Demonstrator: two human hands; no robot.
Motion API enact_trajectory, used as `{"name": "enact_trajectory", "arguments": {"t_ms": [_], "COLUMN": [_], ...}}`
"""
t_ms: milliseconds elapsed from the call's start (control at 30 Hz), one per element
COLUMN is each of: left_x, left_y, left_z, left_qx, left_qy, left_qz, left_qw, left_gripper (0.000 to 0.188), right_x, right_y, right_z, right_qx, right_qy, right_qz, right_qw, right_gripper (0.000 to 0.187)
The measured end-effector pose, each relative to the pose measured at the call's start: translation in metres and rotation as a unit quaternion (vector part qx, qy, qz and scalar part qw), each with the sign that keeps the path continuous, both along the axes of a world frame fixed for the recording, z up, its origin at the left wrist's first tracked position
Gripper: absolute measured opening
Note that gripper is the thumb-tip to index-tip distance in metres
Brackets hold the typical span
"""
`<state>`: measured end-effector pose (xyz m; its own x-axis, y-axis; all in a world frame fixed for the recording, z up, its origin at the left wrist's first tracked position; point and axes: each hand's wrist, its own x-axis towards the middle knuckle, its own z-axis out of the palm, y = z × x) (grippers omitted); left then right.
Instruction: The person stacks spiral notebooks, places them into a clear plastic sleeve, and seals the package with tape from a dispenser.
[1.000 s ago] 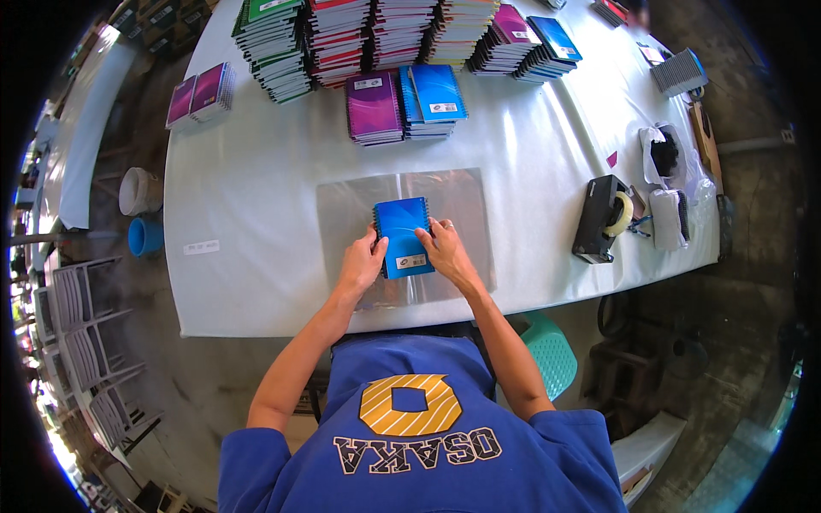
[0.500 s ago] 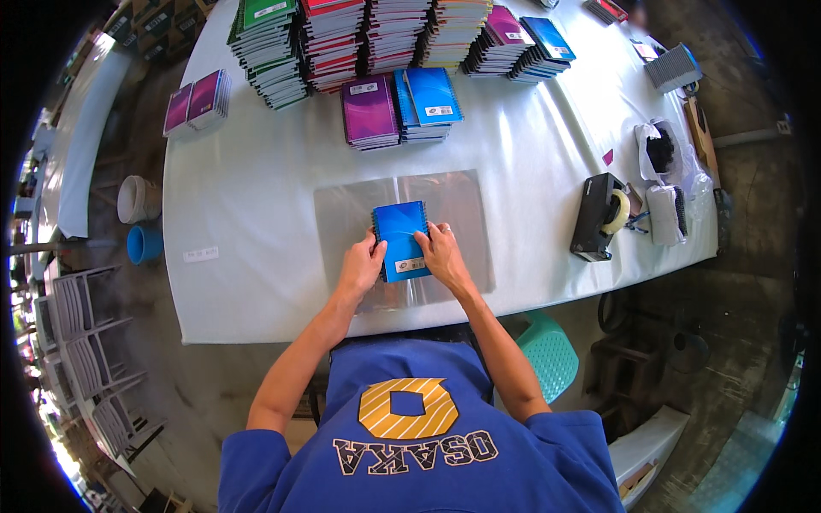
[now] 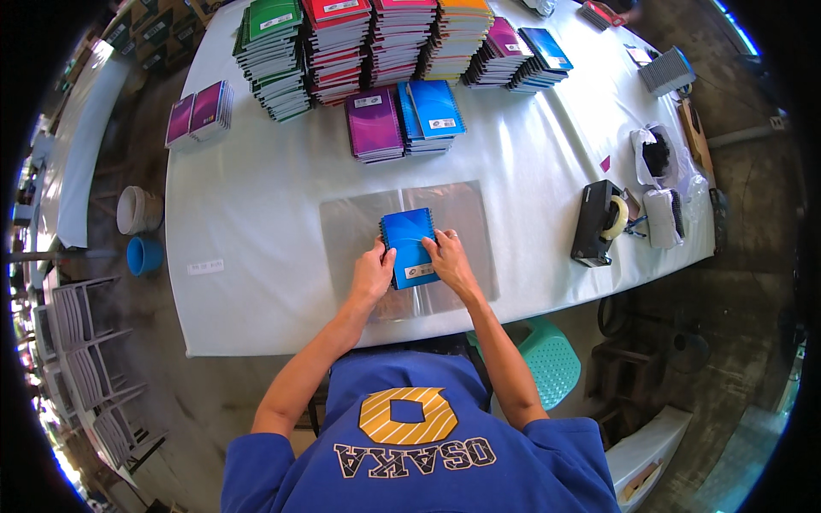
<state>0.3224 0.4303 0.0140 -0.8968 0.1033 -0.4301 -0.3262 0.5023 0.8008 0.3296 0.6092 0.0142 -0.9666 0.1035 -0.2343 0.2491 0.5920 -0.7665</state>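
Note:
Between my hands is a blue spiral notebook (image 3: 409,244) with a white label near its lower edge. My left hand (image 3: 373,272) is closed on its left side, thumb on the cover. My right hand (image 3: 451,262) grips the right side, its thumb also on the cover. Under the notebook lies a clear plastic sheet (image 3: 351,231) on the table. Whether more notebooks are beneath the blue one cannot be made out. Beyond the sheet stand a short stack of purple notebooks (image 3: 374,124) and a stack of blue notebooks (image 3: 439,107) beside it.
Tall stacks of green notebooks (image 3: 272,60) and red notebooks (image 3: 336,51), among other colours, line the far side. Two purple piles (image 3: 192,115) sit at the left. To the right are a black tape dispenser (image 3: 596,222) and plastic bags (image 3: 665,162). A green stool (image 3: 549,363) stands below the table edge.
The whole view has shifted slightly, so the table sits a little lower in the picture. Both hands keep their hold on the blue notebook over the plastic sheet.

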Motion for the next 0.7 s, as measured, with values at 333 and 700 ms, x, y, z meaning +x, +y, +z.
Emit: {"name": "enact_trajectory", "arguments": {"t_ms": [333, 700], "left_x": [0.001, 0.006], "left_y": [-0.003, -0.069], "left_z": [0.017, -0.042], "left_qx": [0.145, 0.226], "left_qy": [-0.111, -0.042], "left_qz": [0.071, -0.003], "left_qw": [0.981, 0.973], "left_gripper": [0.044, 0.044], "right_x": [0.018, 0.048], "right_y": [0.02, 0.074], "right_z": [-0.008, -0.006], "right_qx": [-0.092, 0.217], "right_qy": [0.07, -0.064], "right_qz": [-0.091, -0.215], "right_qw": [0.989, 0.95], "right_gripper": [0.036, 0.024]}}
